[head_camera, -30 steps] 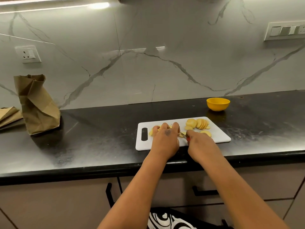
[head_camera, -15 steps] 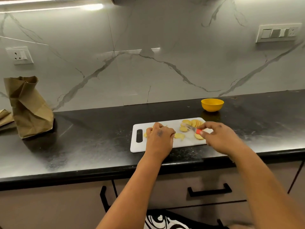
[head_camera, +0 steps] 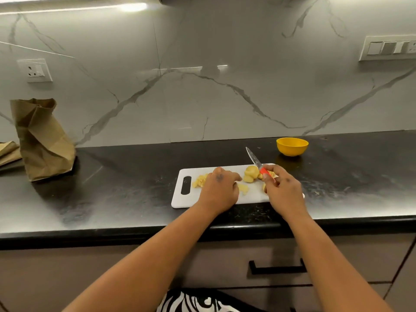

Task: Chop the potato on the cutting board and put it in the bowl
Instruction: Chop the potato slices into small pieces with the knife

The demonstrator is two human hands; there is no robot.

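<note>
1. A white cutting board (head_camera: pixel 180 199) lies flat on a black countertop (head_camera: pixel 135 190). Its near long edge sits close to the counter's front edge, and its handle slot is at the left end.
2. Potato pieces lie on the board in three visible groups: a small heap of chopped bits (head_camera: pixel 200 181) near the handle slot, one loose piece (head_camera: pixel 243 189) in the middle, and a stack of round slices (head_camera: pixel 250 174) toward the right end. Further pieces are partly hidden behind the right hand, so no full count is possible.
3. The left hand (head_camera: pixel 219 190) rests palm down on the board between the chopped heap and the slice stack, fingers curled toward the surface. What lies under them cannot be seen.
4. The right hand (head_camera: pixel 283 188) grips one knife (head_camera: pixel 256 164) by its red handle, just beside the slice stack. The blade is raised and points up and away to the left, beyond the board's far edge.
5. One yellow bowl (head_camera: pixel 292 146) stands on the counter behind the board's right end, apart from it. Its inside is not visible.
6. Bare counter stretches to the right of the board and bowl, and to the left as far as one crumpled brown paper bag (head_camera: pixel 42 140) near the wall.
</note>
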